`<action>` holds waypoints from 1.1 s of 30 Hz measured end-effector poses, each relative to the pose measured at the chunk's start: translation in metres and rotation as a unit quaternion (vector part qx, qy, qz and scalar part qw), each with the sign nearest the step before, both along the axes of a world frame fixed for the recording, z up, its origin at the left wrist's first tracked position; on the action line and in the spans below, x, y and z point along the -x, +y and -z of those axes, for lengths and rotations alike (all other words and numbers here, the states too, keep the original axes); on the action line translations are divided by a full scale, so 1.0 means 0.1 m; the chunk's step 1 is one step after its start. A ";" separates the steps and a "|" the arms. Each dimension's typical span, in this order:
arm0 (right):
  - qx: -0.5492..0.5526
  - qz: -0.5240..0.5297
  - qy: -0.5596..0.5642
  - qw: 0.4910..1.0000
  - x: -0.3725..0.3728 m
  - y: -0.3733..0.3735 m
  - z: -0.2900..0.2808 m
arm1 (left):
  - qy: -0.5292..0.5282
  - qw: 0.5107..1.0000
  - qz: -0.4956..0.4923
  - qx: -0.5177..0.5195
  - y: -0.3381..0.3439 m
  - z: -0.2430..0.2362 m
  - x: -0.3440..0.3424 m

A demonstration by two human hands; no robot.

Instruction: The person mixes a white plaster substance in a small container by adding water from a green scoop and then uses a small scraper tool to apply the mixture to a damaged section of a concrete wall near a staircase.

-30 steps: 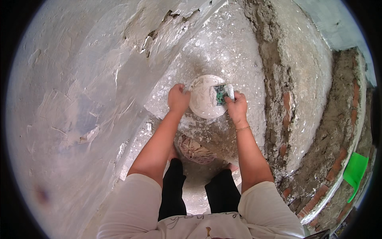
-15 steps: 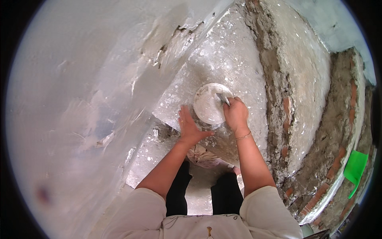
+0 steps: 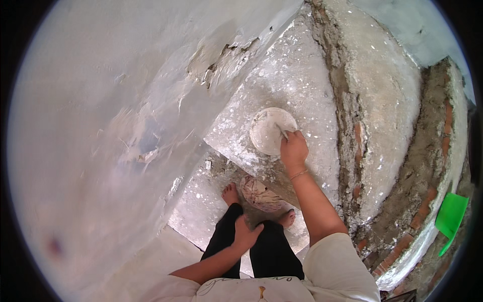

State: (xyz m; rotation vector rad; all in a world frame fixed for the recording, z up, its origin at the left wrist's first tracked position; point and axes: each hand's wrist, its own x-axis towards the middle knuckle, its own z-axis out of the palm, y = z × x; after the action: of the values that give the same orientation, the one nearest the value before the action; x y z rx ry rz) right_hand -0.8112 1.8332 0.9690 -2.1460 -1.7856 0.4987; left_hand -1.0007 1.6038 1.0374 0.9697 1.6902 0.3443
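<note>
My right hand [image 3: 294, 149] is closed around the handle of a putty knife [image 3: 282, 132]. Its thin blade points into a round white tub [image 3: 252, 132] and meets the smooth whitish paste [image 3: 266, 133] inside. The tub rests on a grey concrete step [image 3: 302, 85] sprinkled with white flecks. Down by my knees, my left hand [image 3: 244, 234] lies against the black trousers on my left thigh, thumb apart from the fingers and nothing visible in it.
A pale plastered wall [image 3: 90, 126] with peeling patches [image 3: 221, 60] rises on the left. Broken step edges with exposed brick [image 3: 421, 209] run along the right, near a green sheet [image 3: 451, 214]. A crumpled patterned bundle [image 3: 261, 195] lies between my bare feet.
My left hand has pulled back from beside the tub to my thigh. My right hand keeps the putty knife in the tub, the blade now steeper. The view has shifted slightly.
</note>
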 end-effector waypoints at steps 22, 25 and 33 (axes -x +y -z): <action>-0.033 0.274 0.821 0.500 0.48 0.29 -0.52 | 0.039 0.979 0.152 0.132 -0.70 0.88 0.27; -0.114 0.225 0.786 0.564 0.74 0.53 -0.66 | 0.017 0.969 0.223 0.104 -0.98 1.26 0.14; -0.340 0.211 0.533 0.745 1.24 1.09 -0.68 | -0.259 0.952 0.105 0.122 -0.01 0.52 -0.15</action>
State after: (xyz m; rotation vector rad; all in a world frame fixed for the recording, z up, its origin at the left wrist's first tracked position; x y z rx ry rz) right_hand -0.9347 1.9427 1.0366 -1.1954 -0.6240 0.6247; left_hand -0.9854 1.6029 0.9853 0.7795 1.1100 0.2167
